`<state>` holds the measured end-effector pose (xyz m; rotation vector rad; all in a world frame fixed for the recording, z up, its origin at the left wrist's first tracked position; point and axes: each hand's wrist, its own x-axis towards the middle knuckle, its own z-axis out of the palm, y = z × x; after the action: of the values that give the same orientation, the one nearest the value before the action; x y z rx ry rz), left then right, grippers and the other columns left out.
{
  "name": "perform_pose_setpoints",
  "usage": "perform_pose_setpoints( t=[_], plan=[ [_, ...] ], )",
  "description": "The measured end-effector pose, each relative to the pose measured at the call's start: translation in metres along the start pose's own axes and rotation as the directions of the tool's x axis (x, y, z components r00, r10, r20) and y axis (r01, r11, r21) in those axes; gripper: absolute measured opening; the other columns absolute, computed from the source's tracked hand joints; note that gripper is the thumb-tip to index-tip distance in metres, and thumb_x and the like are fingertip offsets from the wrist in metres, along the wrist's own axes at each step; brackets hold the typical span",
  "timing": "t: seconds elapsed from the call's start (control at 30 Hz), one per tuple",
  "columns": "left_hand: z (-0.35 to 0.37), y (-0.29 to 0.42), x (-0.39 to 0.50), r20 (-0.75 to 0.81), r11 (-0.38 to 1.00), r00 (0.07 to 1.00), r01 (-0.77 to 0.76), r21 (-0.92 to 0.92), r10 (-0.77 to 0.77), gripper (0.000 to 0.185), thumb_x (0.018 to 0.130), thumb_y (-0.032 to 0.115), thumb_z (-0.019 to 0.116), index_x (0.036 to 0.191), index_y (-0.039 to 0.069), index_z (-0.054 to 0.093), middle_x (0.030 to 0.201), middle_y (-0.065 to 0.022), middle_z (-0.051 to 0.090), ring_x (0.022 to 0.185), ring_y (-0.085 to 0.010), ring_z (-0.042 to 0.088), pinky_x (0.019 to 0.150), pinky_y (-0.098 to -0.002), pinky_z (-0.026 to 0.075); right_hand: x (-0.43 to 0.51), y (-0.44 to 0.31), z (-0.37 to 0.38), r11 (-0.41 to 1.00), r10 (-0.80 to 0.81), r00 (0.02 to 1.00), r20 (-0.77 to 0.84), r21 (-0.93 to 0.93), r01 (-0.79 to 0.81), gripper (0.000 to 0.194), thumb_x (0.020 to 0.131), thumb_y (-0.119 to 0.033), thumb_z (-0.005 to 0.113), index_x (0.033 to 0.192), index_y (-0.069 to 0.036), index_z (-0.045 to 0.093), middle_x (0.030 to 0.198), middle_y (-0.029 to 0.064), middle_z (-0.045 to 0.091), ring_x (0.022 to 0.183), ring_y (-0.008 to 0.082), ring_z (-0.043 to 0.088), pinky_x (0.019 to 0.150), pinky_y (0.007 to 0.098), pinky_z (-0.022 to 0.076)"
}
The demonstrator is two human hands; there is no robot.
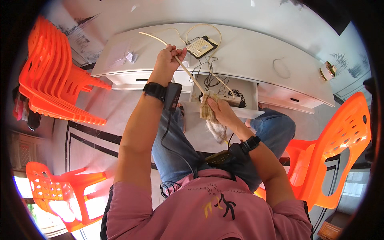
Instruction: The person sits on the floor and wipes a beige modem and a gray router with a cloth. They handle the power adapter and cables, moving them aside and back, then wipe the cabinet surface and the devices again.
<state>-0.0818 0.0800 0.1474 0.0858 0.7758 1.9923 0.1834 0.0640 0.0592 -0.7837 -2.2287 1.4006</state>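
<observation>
A cream-coloured cable [187,72] runs slantwise between my hands, its upper part reaching left over the white cabinet [252,54]. My left hand [172,57] grips it above the cabinet's front edge. Lower down, my right hand [221,109] holds a stained, crumpled cloth [207,109] wrapped around the same cable. Just beyond the cloth, an open drawer [253,90] holds dark tangled wires [211,79] and a white box-like device [232,100]. On the cabinet top lies a cream router-like device [201,46] with looped cables.
Stacked orange plastic chairs [54,75] stand at the left, with another orange chair [69,192] below them. A large orange chair [333,150] is at the right. A small potted plant [327,71] sits on the cabinet's right end; crumpled paper [132,57] lies towards its left.
</observation>
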Motion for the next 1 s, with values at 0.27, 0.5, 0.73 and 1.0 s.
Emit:
perform_pose_setpoints(
  t=[0.27, 0.5, 0.73, 1.0],
  plan=[
    [-0.062, 0.088, 0.072, 0.236, 0.905, 0.933, -0.332, 0.267, 0.273, 0.016, 0.101, 0.006, 0.040, 0.090, -0.006, 0.044, 0.076, -0.0140, 0.051, 0.075, -0.0252, 0.056, 0.090, -0.0449, 0.057, -0.052, 0.057, -0.014, 0.995, 0.093, 0.992, 0.083, -0.054, -0.089, 0.028, 0.099, -0.029, 0.050, 0.114, -0.006, 0.057, 0.089, 0.0142, 0.066, 0.079, 0.0290, 0.064, 0.073, 0.0374, 0.0497],
    [-0.078, 0.119, 0.078, 0.461, 0.511, 0.825, -0.565, 0.648, 0.327, 0.024, 0.102, 0.010, 0.038, 0.091, -0.007, 0.049, 0.087, -0.0151, 0.055, 0.095, -0.0275, 0.058, 0.104, -0.0504, 0.046, -0.060, 0.072, -0.030, 0.969, 0.081, 0.994, 0.070, 0.229, -0.095, 0.024, 0.099, -0.015, 0.048, 0.120, -0.005, 0.054, 0.093, 0.0046, 0.065, 0.081, 0.0131, 0.061, 0.075, 0.0297, 0.0504],
    [-0.010, 0.063, -0.006, 0.679, 0.991, 0.723, 0.080, 0.106, -0.131, 0.047, 0.102, 0.033, 0.040, 0.133, -0.002, 0.045, 0.147, -0.0203, 0.039, 0.139, -0.0387, 0.032, 0.117, -0.0534, 0.023, -0.036, 0.015, -0.051, 0.835, 0.021, 0.999, -0.034, 0.550, 0.001, 0.033, 0.104, -0.029, 0.046, 0.121, -0.002, 0.054, 0.100, -0.0003, 0.062, 0.087, 0.0070, 0.058, 0.076, 0.0244, 0.0499],
    [0.032, 0.002, -0.069, 0.266, 0.982, 0.962, 0.108, -0.153, -0.064, 0.038, 0.105, 0.025, 0.032, 0.124, -0.006, 0.042, 0.131, -0.0250, 0.048, 0.123, -0.0365, 0.047, 0.105, -0.0472, 0.040, -0.030, -0.025, -0.055, 0.906, 0.065, 0.997, 0.050, 0.416, -0.080, 0.034, 0.103, -0.031, 0.047, 0.115, -0.002, 0.059, 0.091, -0.0018, 0.061, 0.084, 0.0054, 0.055, 0.075, 0.0226, 0.0468]
  ],
)
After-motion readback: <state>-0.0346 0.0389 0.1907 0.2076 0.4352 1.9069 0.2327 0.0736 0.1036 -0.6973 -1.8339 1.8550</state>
